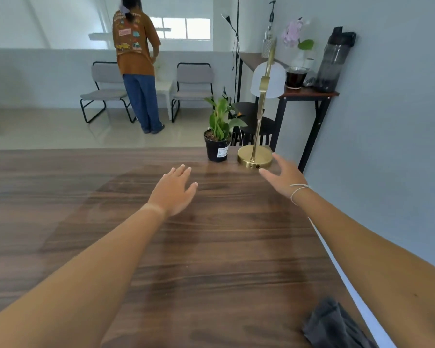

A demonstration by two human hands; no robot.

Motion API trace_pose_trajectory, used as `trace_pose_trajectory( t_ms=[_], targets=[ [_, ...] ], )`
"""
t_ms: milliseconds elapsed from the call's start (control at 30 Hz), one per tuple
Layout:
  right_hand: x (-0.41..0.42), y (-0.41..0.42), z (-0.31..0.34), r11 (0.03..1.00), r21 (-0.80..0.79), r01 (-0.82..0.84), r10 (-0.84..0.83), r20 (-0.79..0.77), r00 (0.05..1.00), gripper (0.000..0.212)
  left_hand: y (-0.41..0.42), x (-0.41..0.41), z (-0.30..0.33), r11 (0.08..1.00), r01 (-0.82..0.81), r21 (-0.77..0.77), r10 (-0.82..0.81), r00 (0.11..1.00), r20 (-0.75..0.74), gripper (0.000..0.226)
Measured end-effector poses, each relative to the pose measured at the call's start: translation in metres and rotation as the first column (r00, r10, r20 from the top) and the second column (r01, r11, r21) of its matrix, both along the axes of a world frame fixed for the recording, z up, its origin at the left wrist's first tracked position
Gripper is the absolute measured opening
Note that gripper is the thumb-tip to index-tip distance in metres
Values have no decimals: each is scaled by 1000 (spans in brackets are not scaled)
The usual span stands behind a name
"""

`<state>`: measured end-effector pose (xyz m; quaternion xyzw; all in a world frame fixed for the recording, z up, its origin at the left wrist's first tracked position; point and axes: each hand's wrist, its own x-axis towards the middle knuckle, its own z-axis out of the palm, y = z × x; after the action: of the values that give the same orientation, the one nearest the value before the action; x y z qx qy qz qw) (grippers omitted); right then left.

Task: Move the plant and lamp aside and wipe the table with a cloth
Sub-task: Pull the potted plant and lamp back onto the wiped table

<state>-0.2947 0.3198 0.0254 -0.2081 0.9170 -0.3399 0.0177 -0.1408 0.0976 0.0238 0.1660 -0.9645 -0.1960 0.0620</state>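
A small green plant in a black pot (217, 146) stands at the far right corner of the dark wooden table (161, 247). Just right of it is a brass lamp (255, 158) with a round base, thin stem and white shade. My left hand (175, 190) hovers open over the table, a short way in front of the pot. My right hand (284, 177) is open with fingers spread, close beside the lamp base, touching nothing. A dark grey cloth (334, 325) lies crumpled at the near right edge of the table.
A wall runs along the table's right side. Behind the lamp stands a narrow side table (309, 92) with a dark bottle, a cup and a flower. Across the floor a person (136, 64) stands with their back turned between two grey chairs (103, 91).
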Motion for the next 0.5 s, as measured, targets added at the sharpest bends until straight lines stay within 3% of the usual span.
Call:
trace_pose_trajectory(
  t_ms=[233, 500],
  targets=[
    [-49, -38, -17, 997, -44, 57, -56, 27, 998, 97, -29, -63, -10, 990, -23, 136, 27, 999, -28, 65],
    [-105, -78, -37, 986, 71, 151, -152, 18, 988, 120, -48, -147, -29, 905, -32, 425, 72, 994, -79, 86]
  ],
)
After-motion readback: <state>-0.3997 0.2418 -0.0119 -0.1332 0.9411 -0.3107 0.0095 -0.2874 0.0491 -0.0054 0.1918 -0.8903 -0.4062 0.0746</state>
